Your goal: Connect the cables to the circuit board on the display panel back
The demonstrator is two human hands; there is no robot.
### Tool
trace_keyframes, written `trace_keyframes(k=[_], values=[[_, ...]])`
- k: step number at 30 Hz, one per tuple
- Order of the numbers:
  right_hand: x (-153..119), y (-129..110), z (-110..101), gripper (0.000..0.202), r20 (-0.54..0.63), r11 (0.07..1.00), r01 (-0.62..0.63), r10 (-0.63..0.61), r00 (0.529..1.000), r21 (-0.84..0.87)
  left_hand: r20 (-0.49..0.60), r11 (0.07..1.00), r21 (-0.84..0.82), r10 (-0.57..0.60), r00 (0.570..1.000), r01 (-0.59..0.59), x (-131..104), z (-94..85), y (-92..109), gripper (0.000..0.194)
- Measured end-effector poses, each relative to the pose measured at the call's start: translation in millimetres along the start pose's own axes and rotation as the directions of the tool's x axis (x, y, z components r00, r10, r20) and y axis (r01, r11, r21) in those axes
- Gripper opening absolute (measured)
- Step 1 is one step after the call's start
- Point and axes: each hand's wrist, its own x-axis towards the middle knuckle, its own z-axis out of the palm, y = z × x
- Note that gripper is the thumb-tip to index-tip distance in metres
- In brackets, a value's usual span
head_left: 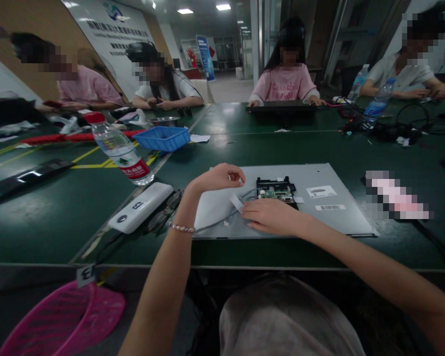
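A flat silver panel [343, 217], probably the back of a display, lies on the green table in front of me. A small circuit board [276, 190] in a black frame and grey cables [228, 216] are on it. My right hand [272, 216] rests low over the panel beside the board, its fingertips closed on a small white strip [237, 202] that looks like tape. My left hand [220, 178] is raised over the panel's left part, wrist bent and fingers curled together. What its fingertips hold, if anything, cannot be made out.
Left of the panel are a white power bank [141, 207], eyeglasses [165, 211], a water bottle [122, 153] and a blue tray [165, 138]. A blurred-out phone-like object [398, 195] lies right. A pink basket [63, 321] stands below the table edge. Several people sit opposite.
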Motion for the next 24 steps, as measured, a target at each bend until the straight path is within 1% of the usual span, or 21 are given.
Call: trace_keyframes(k=[1,2,4,5,6,7,9,10,12,14,15,16,18,20,22,24], values=[[-1.2,-0.4,0.3,0.022,0.003,1.000,-0.003,0.004,1.000,-0.013,0.047,0.999,-0.033,0.001,0.999,0.001,0.1,1.2,1.2,0.024],[-2.1,-1.0,0.5,0.023,0.002,1.000,-0.009,0.009,1.000,-0.027,0.117,0.998,-0.066,-0.002,0.993,0.009,0.3,3.0,1.8,0.023],[-2.9,-2.7,0.9,0.025,0.000,0.999,-0.013,0.013,1.000,-0.049,0.276,0.994,-0.100,-0.018,0.961,0.047,0.8,8.0,1.1,0.020],[-2.9,-3.5,1.2,0.026,0.000,0.998,-0.011,0.011,1.000,-0.056,0.339,0.993,-0.094,-0.031,0.940,0.066,1.2,10.4,0.1,0.019],[-2.7,-4.3,1.7,0.026,0.001,0.998,-0.008,0.008,1.000,-0.058,0.379,0.994,-0.078,-0.044,0.924,0.079,1.6,12.4,-1.0,0.018],[-2.4,-4.9,2.2,0.026,0.002,0.998,-0.003,0.003,1.000,-0.057,0.397,0.995,-0.059,-0.052,0.916,0.082,2.1,13.6,-2.0,0.018],[-2.2,-5.4,3.6,0.027,-0.004,0.999,0.000,0.000,1.000,-0.050,0.375,0.998,-0.039,-0.039,0.926,0.058,2.7,13.0,-2.3,0.020],[-2.2,-5.4,4.4,0.027,-0.009,0.999,-0.002,0.001,1.000,-0.047,0.336,0.998,-0.043,-0.021,0.942,0.037,2.6,11.2,-1.2,0.021],[-2.6,-4.8,6.3,0.028,-0.017,0.999,-0.005,0.005,1.000,-0.041,0.219,0.997,-0.078,0.025,0.975,-0.009,1.2,5.6,4.0,0.025],[-3.0,-4.2,8.0,0.029,-0.021,0.999,-0.014,0.014,1.000,-0.037,0.111,0.988,-0.145,0.069,0.991,-0.052,-1.5,-0.5,12.5,0.028],[-3.1,-4.1,8.5,0.029,-0.021,0.999,-0.019,0.019,1.000,-0.036,0.086,0.980,-0.185,0.089,0.992,-0.071,-3.0,-2.9,17.1,0.029],[-3.1,-4.1,8.7,0.029,-0.020,0.999,-0.025,0.024,1.000,-0.036,0.089,0.971,-0.224,0.108,0.990,-0.086,-4.2,-4.4,21.2,0.029],[-2.8,-4.7,8.3,0.029,-0.018,0.999,-0.037,0.036,0.999,-0.036,0.165,0.958,-0.275,0.133,0.977,-0.084,-5.3,-4.3,26.5,0.028],[-2.5,-5.9,7.0,0.028,-0.014,0.998,-0.045,0.045,0.999,-0.033,0.289,0.963,-0.268,0.122,0.950,-0.042,-4.1,-0.3,25.9,0.026],[-2.4,-7.4,5.1,0.027,-0.013,0.999,-0.048,0.048,0.999,-0.025,0.402,0.978,-0.209,0.062,0.914,0.026,-1.5,5.7,19.4,0.023],[-2.9,-9.1,3.0,0.026,-0.014,0.999,-0.052,0.052,0.999,-0.014,0.465,0.987,-0.127,-0.031,0.885,0.102,0.8,11.6,9.6,0.021]])
